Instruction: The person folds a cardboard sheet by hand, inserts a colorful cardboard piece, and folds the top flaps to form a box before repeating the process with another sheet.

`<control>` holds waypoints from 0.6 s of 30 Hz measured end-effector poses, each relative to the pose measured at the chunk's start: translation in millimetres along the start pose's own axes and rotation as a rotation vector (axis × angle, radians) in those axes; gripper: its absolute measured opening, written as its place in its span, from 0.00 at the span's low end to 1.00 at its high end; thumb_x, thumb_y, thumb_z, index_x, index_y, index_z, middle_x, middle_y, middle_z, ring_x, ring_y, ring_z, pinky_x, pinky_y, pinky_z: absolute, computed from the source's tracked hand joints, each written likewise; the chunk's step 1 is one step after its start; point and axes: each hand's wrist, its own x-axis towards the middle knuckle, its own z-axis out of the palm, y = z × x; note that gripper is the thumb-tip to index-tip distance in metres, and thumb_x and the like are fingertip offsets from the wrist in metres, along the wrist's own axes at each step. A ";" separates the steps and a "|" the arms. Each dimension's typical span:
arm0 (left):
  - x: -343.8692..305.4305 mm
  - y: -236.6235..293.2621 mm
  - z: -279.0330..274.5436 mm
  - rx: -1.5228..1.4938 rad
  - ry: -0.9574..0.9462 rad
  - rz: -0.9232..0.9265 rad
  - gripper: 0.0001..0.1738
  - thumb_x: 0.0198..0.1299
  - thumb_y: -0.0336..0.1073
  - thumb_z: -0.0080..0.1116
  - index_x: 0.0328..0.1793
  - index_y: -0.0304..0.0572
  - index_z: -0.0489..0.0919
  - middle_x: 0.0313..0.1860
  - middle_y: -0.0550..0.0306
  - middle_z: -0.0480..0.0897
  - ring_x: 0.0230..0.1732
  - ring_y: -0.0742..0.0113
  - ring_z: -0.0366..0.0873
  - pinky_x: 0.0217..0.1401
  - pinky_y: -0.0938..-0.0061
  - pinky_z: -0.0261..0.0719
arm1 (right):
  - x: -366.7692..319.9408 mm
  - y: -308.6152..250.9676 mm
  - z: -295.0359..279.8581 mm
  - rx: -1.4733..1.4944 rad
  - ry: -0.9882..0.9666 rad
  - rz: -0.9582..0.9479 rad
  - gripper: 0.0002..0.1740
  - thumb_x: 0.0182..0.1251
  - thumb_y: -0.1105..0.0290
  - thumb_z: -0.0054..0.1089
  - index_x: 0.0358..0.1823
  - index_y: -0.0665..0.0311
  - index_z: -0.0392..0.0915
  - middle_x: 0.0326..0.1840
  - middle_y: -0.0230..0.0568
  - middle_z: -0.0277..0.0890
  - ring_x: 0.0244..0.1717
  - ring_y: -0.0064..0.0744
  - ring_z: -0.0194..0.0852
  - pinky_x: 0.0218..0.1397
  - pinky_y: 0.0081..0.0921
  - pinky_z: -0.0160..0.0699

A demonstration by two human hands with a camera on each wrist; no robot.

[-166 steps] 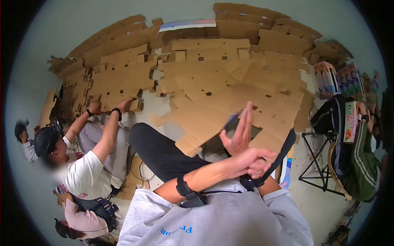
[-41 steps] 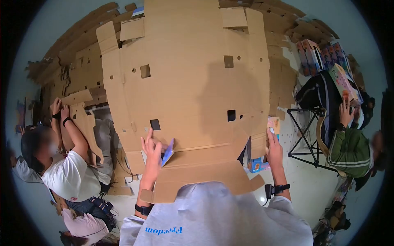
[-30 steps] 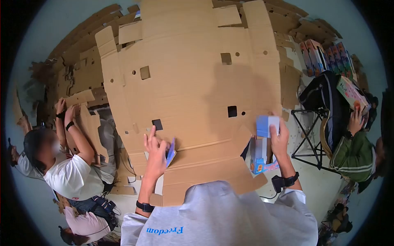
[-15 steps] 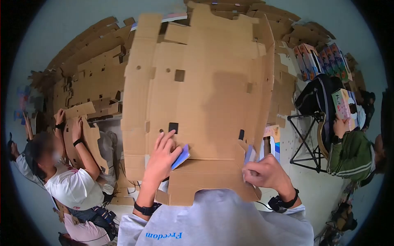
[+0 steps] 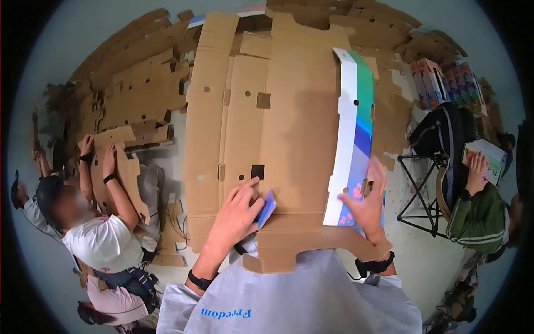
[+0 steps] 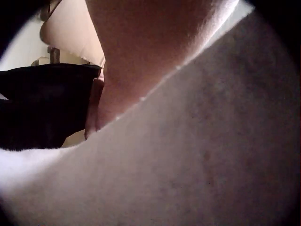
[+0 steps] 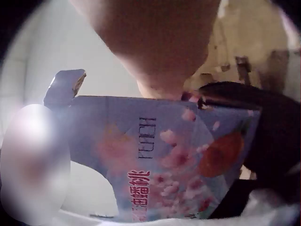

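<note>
A large unfolded cardboard carton (image 5: 297, 128), plain brown side up, lies before me with square and round holes in it. My left hand (image 5: 236, 209) rests on its lower part, the index fingertip at a dark square hole and the thumb side against a small purple-backed flap (image 5: 267, 209). My right hand (image 5: 369, 197) is spread over the carton's folded-in right side panel (image 5: 354, 133), printed white, green, blue and purple, with the thumb laid across it. The right wrist view shows the printed face (image 7: 155, 155) with peach and blossom pictures. In the left wrist view, a pale grey surface fills most of the picture.
More flattened cardboard (image 5: 139, 83) covers the floor beyond and at left. A person in a white shirt (image 5: 105, 231) handles cardboard at left. On the right, printed boxes (image 5: 448, 83) stand behind a folding stool (image 5: 425, 186), where a person in green holds a box.
The carton has come down before me, and its right side panel has folded inward, printed face up. My right hand has moved from the lower corner flap up onto that panel; my left hand has shifted slightly right.
</note>
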 end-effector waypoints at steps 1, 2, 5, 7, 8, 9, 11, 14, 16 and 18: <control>-3.4 1.2 -5.3 -0.030 -0.028 -0.034 0.29 0.54 0.38 0.79 0.62 0.44 0.80 0.70 0.44 0.75 0.82 0.42 0.65 0.86 0.47 0.63 | -7.5 8.6 8.2 0.231 -0.008 0.188 0.54 0.56 0.69 0.83 0.83 0.65 0.60 0.83 0.54 0.59 0.79 0.48 0.63 0.83 0.50 0.62; -7.3 0.3 -9.4 -0.055 -0.050 -0.069 0.32 0.53 0.39 0.80 0.65 0.45 0.80 0.74 0.42 0.73 0.83 0.41 0.64 0.86 0.46 0.63 | -16.8 28.7 23.0 0.463 -0.014 0.372 0.54 0.59 0.70 0.82 0.84 0.67 0.58 0.84 0.53 0.59 0.80 0.46 0.62 0.83 0.51 0.61; -30.5 -16.2 -18.1 0.099 0.144 -0.263 0.41 0.52 0.39 0.82 0.75 0.58 0.79 0.78 0.42 0.67 0.83 0.37 0.59 0.84 0.43 0.59 | -29.4 62.3 42.6 0.679 -0.090 0.596 0.52 0.67 0.71 0.76 0.86 0.73 0.52 0.82 0.52 0.62 0.79 0.40 0.63 0.83 0.44 0.63; -50.0 -29.0 -34.7 0.343 0.195 -0.459 0.44 0.58 0.40 0.79 0.82 0.66 0.74 0.83 0.39 0.60 0.85 0.36 0.54 0.84 0.45 0.55 | -26.9 37.8 38.6 0.665 -0.013 0.553 0.51 0.67 0.71 0.76 0.85 0.75 0.53 0.80 0.53 0.66 0.77 0.41 0.67 0.81 0.40 0.66; -59.1 -36.8 -41.8 0.344 0.184 -0.530 0.43 0.63 0.39 0.75 0.85 0.68 0.71 0.82 0.37 0.64 0.81 0.37 0.62 0.81 0.46 0.61 | -25.3 30.9 37.7 0.673 -0.001 0.554 0.51 0.68 0.72 0.75 0.85 0.74 0.53 0.79 0.53 0.67 0.77 0.41 0.67 0.81 0.39 0.66; -66.1 -41.9 -47.7 0.344 0.175 -0.601 0.42 0.68 0.38 0.71 0.87 0.70 0.68 0.80 0.34 0.67 0.77 0.39 0.70 0.78 0.47 0.67 | -22.9 25.5 36.9 0.680 0.011 0.554 0.51 0.68 0.72 0.75 0.85 0.74 0.53 0.78 0.53 0.67 0.76 0.41 0.68 0.80 0.37 0.67; -71.1 -45.9 -63.8 -0.226 0.088 -0.826 0.41 0.73 0.35 0.63 0.90 0.69 0.62 0.77 0.32 0.73 0.65 0.45 0.81 0.70 0.53 0.77 | -20.1 20.4 33.8 0.664 0.011 0.542 0.51 0.68 0.72 0.75 0.85 0.74 0.53 0.77 0.54 0.69 0.75 0.41 0.70 0.79 0.36 0.68; -70.4 -30.1 -92.2 -0.875 0.126 -0.978 0.41 0.78 0.31 0.54 0.93 0.65 0.56 0.72 0.33 0.80 0.51 0.53 0.90 0.57 0.65 0.86 | -17.3 23.1 31.1 0.609 -0.008 0.504 0.50 0.67 0.72 0.76 0.85 0.75 0.54 0.76 0.54 0.70 0.74 0.41 0.71 0.78 0.36 0.69; -71.2 -26.1 -93.4 -1.141 0.216 -0.872 0.46 0.73 0.23 0.54 0.93 0.59 0.54 0.76 0.35 0.76 0.51 0.57 0.91 0.51 0.71 0.87 | -21.4 31.8 32.2 0.591 -0.012 0.488 0.50 0.67 0.71 0.76 0.84 0.75 0.55 0.75 0.54 0.71 0.74 0.41 0.71 0.78 0.36 0.70; -64.8 -17.7 -86.7 -1.266 0.296 -0.724 0.50 0.68 0.15 0.55 0.94 0.56 0.52 0.80 0.35 0.71 0.50 0.60 0.91 0.46 0.74 0.87 | -25.2 42.6 33.3 0.523 -0.039 0.470 0.49 0.66 0.71 0.77 0.83 0.75 0.56 0.75 0.55 0.71 0.74 0.41 0.71 0.79 0.38 0.69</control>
